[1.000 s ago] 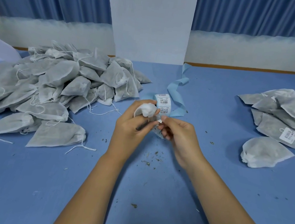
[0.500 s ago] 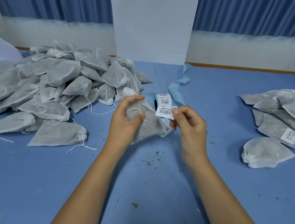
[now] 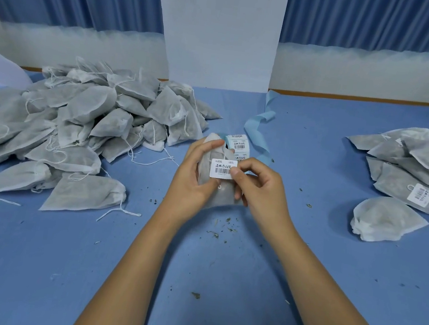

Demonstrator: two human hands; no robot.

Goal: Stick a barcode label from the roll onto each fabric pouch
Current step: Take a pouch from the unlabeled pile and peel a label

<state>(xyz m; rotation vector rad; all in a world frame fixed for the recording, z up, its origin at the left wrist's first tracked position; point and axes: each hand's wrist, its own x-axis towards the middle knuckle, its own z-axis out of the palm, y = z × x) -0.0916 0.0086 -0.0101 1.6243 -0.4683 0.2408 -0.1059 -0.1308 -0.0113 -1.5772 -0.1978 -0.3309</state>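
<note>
The left hand [image 3: 193, 172] grips the fabric pouch [image 3: 221, 194] above the worktop [image 3: 141, 261] while the right hand [image 3: 257, 188] pinches the barcode label [image 3: 220, 169] onto it, which may wrinkle if the soft fabric buckles.

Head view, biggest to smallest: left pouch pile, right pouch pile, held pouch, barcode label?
1. left pouch pile
2. right pouch pile, though cut off at the frame edge
3. held pouch, partly covered
4. barcode label
</note>
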